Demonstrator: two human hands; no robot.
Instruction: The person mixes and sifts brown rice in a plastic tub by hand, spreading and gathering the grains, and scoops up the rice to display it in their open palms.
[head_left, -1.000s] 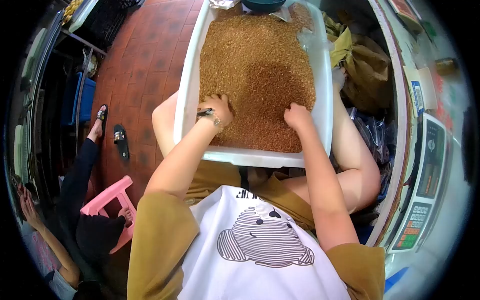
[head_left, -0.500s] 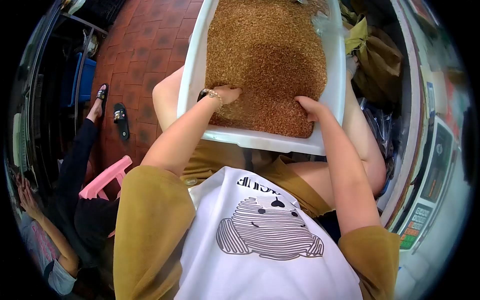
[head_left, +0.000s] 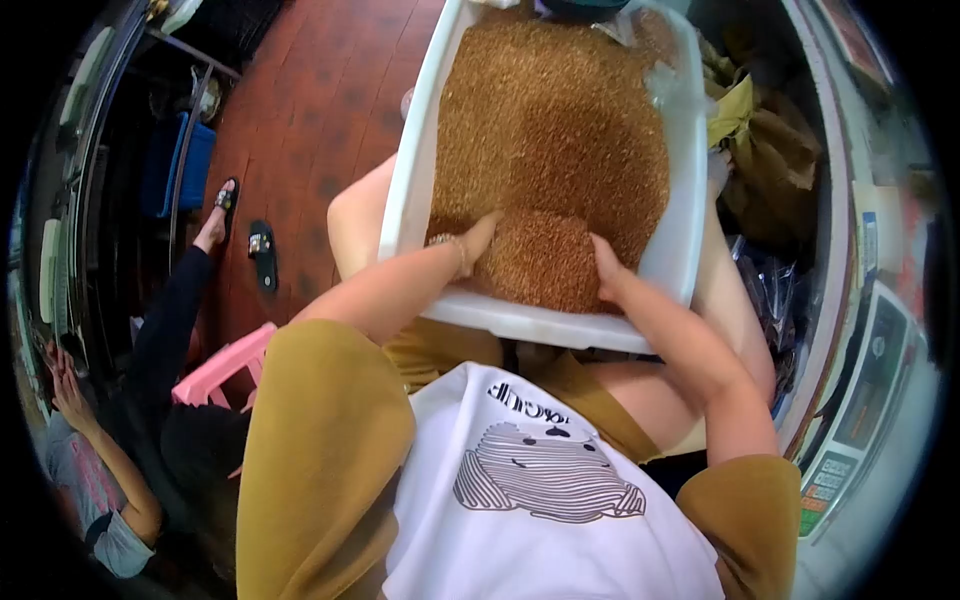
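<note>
A long white plastic tub (head_left: 683, 230) rests across my lap, filled with loose brown grain-like bits (head_left: 545, 110); their exact kind is too small to tell. At the tub's near end, my left hand (head_left: 478, 243), with a beaded bracelet at the wrist, and my right hand (head_left: 607, 270) flank a raised heap of the brown bits (head_left: 540, 262). Both hands cup this heap from its two sides, thumbs showing on top. The other fingers are mostly hidden beneath or behind the bits.
Clear plastic (head_left: 662, 85) lies inside the tub's right wall, with a dark round item (head_left: 583, 8) at its far end. A brown sack (head_left: 765, 140) and a scale (head_left: 850, 430) are on the right. Left are a pink stool (head_left: 225, 368), a slipper (head_left: 262, 255) and another person's hand (head_left: 70, 395).
My hands have gone from resting apart in the bits to cupping a raised heap between them near the tub's near edge. The view has shifted slightly.
</note>
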